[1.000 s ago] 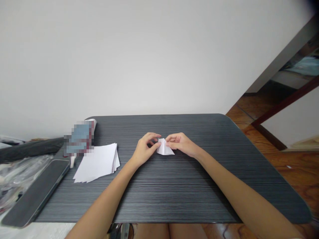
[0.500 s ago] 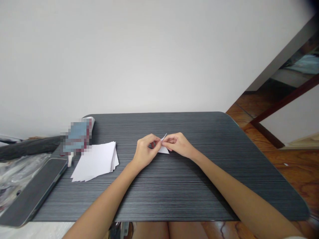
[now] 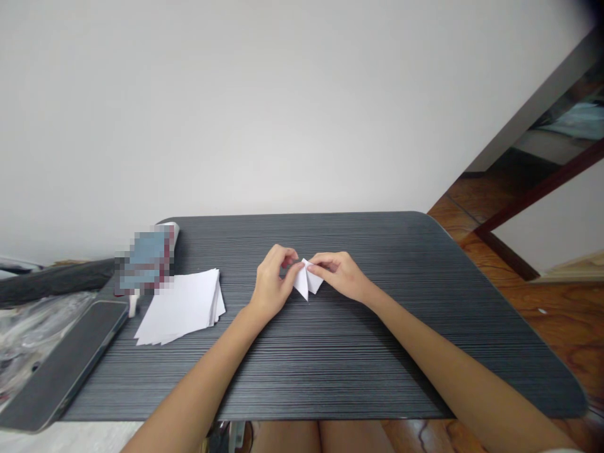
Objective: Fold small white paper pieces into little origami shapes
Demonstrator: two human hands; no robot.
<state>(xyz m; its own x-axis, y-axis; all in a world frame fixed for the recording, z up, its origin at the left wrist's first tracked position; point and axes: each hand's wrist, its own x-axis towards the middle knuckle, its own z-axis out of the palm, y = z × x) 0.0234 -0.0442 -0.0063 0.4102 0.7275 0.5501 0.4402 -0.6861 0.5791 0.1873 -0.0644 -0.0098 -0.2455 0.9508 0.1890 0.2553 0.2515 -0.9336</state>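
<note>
Between my hands, over the middle of the dark table (image 3: pixel 358 371), is a small piece of folded white paper (image 3: pixel 302 287) with pointed flaps hanging down. My left hand (image 3: pixel 274 280) pinches its left side between thumb and fingers. On the other side, my right hand (image 3: pixel 338 274) grips the paper with the thumb in front and the fingers behind. Parts of the paper are covered by my fingertips. A loose stack of white paper sheets (image 3: pixel 182 305) lies to the left of my left hand.
At the table's left edge are a blurred-out packet (image 3: pixel 146 258), a small white object (image 3: pixel 133 303) and a dark flat panel (image 3: pixel 66 362). Clear plastic wrapping (image 3: pixel 42 327) lies beyond it. A white wall (image 3: pixel 292 107) rises behind the table.
The folded paper has turned and spread, so two pointed flaps now show below my fingers. My left hand has shifted slightly up and left; my right hand has barely moved.
</note>
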